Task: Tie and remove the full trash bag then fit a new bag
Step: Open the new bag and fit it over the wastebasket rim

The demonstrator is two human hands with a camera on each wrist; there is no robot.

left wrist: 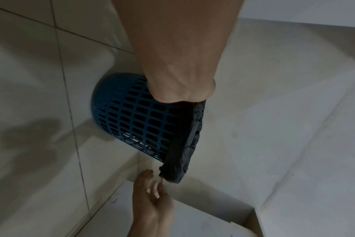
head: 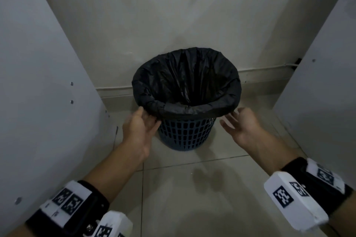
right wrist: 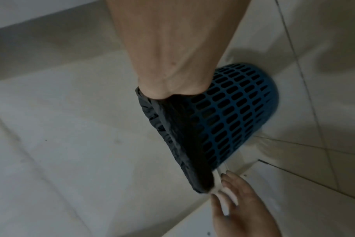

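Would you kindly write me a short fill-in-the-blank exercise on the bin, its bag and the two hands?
1. The trash bag lining the bin is ____ in colour.
2. The bin is a ____ slotted plastic basket.
3. The bag's edge is folded over the bin's ____.
4. The left hand and right hand are on opposite sides of the bin, which stands on a tiled ____.

Missing words: black; blue; rim; floor

I see a pale tiled floor (head: 192, 188), a plain wall (head: 173, 15) at twelve o'clock, grey panels at nine (head: 38, 82) and three o'clock (head: 323, 75), and a thin cable (head: 269, 66) along the wall's foot.
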